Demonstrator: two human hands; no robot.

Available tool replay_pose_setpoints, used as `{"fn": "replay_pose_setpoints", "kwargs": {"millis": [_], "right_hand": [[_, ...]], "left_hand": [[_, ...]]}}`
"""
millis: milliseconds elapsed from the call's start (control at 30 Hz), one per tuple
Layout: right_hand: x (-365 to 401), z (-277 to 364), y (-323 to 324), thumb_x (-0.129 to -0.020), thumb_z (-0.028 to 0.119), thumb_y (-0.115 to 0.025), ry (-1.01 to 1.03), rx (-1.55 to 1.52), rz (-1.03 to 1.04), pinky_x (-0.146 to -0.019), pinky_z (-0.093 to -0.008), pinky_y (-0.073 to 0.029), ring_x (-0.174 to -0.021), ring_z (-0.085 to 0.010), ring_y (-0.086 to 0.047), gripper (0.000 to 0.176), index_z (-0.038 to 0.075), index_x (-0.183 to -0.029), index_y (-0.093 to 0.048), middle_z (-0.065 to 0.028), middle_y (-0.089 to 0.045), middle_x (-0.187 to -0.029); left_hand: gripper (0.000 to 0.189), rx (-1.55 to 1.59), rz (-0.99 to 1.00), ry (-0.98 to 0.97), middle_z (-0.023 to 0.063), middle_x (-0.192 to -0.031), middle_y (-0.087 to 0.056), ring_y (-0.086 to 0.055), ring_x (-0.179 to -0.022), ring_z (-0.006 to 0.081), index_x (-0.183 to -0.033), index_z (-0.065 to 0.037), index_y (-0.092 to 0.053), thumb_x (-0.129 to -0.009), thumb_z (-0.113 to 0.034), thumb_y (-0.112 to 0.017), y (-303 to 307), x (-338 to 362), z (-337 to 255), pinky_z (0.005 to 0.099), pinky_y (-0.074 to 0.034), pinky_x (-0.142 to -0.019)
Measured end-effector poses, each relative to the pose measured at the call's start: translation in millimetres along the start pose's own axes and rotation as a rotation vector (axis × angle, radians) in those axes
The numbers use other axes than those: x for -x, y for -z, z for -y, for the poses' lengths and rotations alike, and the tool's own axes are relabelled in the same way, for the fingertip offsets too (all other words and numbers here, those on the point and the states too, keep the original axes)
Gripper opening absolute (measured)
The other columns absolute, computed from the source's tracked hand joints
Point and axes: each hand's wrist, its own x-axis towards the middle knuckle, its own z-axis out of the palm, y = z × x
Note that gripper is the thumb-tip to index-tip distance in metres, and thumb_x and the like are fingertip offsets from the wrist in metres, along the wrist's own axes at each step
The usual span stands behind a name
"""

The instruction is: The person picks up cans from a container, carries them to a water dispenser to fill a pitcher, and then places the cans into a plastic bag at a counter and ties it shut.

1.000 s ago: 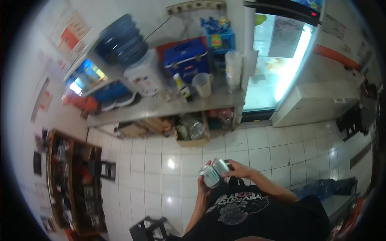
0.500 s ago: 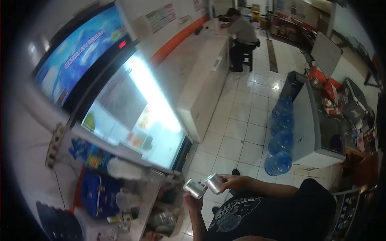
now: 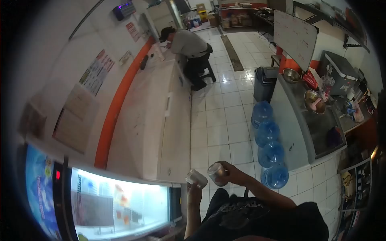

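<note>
My left hand is wrapped round a plain silver can, which tilts in front of my body. Close beside it, my right hand grips a second silver can from its right side. The two cans are held at about the same height, with a small gap between them. Whether they are full, I cannot make out.
A lit display fridge stands at lower left, beside a long white chest. Several blue water jugs line the floor by a steel-topped counter. Farther off, a person sits on a stool, leaning over the chest.
My view has swung left along the aisle, so the fridge now sits lower in the picture. Both cans remain in my hands, close together.
</note>
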Motion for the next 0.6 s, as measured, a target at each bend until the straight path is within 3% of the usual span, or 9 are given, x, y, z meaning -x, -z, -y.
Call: {"fn": "replay_pose_setpoints", "kwargs": {"millis": [33,67,233,300,400,500,600], "right_hand": [[-13.9,8.3,18.5,-0.082,0.026,-0.081,0.035,-0.019,-0.072,-0.099,-0.0377,-0.049,-0.12,-0.0261,-0.055,0.076,0.002,-0.141,-0.039,-0.0154,-0.055,-0.129],[-23.0,16.8,37.7,-0.081,0.026,-0.082,0.038,-0.024,-0.126,-0.097,-0.0379,-0.049,-0.118,-0.0255,-0.056,0.076,0.0,-0.139,-0.041,-0.0162,-0.055,-0.128],[-95.8,31.5,172.9,-0.083,0.028,-0.08,-0.015,0.039,-0.31,-0.09,-0.0372,-0.052,-0.11,-0.0235,-0.058,0.072,-0.003,-0.137,-0.043,-0.016,-0.058,-0.122],[-125.2,33.4,225.5,-0.083,0.029,-0.08,-0.114,-0.022,-0.423,-0.087,-0.0364,-0.053,-0.105,-0.0222,-0.06,0.068,-0.003,-0.134,-0.048,-0.0137,-0.059,-0.118],[-155.1,76.1,291.1,-0.083,0.03,-0.079,-0.049,-0.192,-0.605,-0.083,-0.0354,-0.054,-0.099,-0.0209,-0.062,0.065,-0.003,-0.131,-0.052,-0.0116,-0.061,-0.113],[-155.1,140.3,356.3,-0.089,0.026,-0.07,-0.009,-0.01,-0.734,-0.081,-0.0323,-0.051,-0.097,-0.0161,-0.06,0.05,-0.001,-0.128,-0.054,-0.008,-0.062,-0.111],[-153.4,172.1,416.7,-0.092,0.029,-0.066,0.058,-0.071,-0.89,-0.083,-0.0343,-0.051,-0.1,-0.0186,-0.06,0.051,-0.001,-0.13,-0.052,-0.0096,-0.06,-0.114]], "left_hand": [[0.041,0.456,0.05,0.083,0.0155,-0.12,-0.06,-0.06,-0.112,0.0298,-0.133,-0.001,-0.047,-0.093,-0.01,-0.057,-12.4,-30.7,-5.6,0.0436,-0.047,-0.1],[0.044,0.657,0.09,0.1,0.0155,-0.121,-0.059,-0.061,-0.112,0.029,-0.133,-0.001,-0.047,-0.093,-0.014,-0.061,-26.6,-54.4,-9.2,0.0445,-0.048,-0.099],[0.055,0.523,0.282,0.186,0.0151,-0.121,-0.06,-0.059,-0.115,0.0303,-0.139,-0.002,-0.043,-0.094,-0.022,-0.067,-86.7,-206.9,12.6,0.0439,-0.051,-0.097],[0.054,0.389,0.235,0.234,0.0186,-0.12,-0.061,-0.062,-0.112,0.0301,-0.139,0.001,-0.041,-0.098,-0.028,-0.061,-120.5,-264.0,8.8,0.0439,-0.052,-0.095],[0.053,0.217,0.311,0.29,0.018,-0.121,-0.06,-0.064,-0.109,0.0307,-0.138,0.0,-0.04,-0.101,-0.033,-0.055,-170.4,-366.5,-3.0,0.0437,-0.054,-0.092],[0.061,0.126,0.431,0.295,0.0158,-0.121,-0.059,-0.066,-0.103,0.03,-0.139,0.0,-0.037,-0.101,-0.044,-0.053,-240.4,-473.6,-28.3,0.0434,-0.056,-0.086],[0.056,0.117,0.559,0.348,0.0139,-0.125,-0.053,-0.058,-0.114,0.0228,-0.141,-0.001,-0.035,-0.099,-0.031,-0.058,-307.2,-566.3,-65.1,0.037,-0.053,-0.09]]}}
